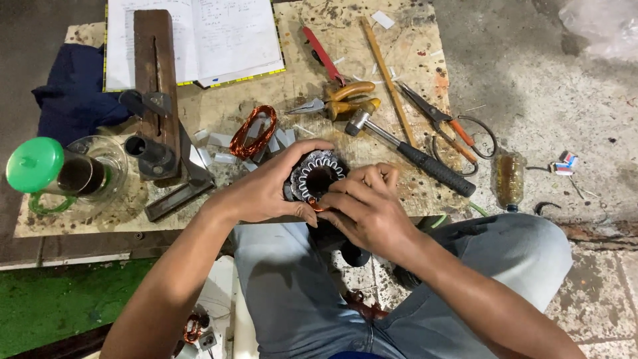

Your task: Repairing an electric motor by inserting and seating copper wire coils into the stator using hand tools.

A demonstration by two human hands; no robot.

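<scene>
A round motor stator [318, 174] with white slot liners and a dark bore sits at the near edge of a low wooden board [372, 60]. My left hand [269, 186] wraps around its left side and steadies it. My right hand [369, 206] presses fingers against its lower right rim, where a bit of copper wire [315, 203] shows between the two hands. A loose copper coil [253, 130] lies on the board just behind my left hand, among several small grey paper strips [219, 147].
Hammer [412, 153], pliers [342, 100], scissors [442, 123], a red-handled tool [322, 53] and a wooden stick [389, 80] lie on the board. An open notebook [199, 36], a wooden winding jig [156, 86], a green-lidded glass mug [63, 173], a dark cloth [70, 90] and a small bottle [510, 179] surround it.
</scene>
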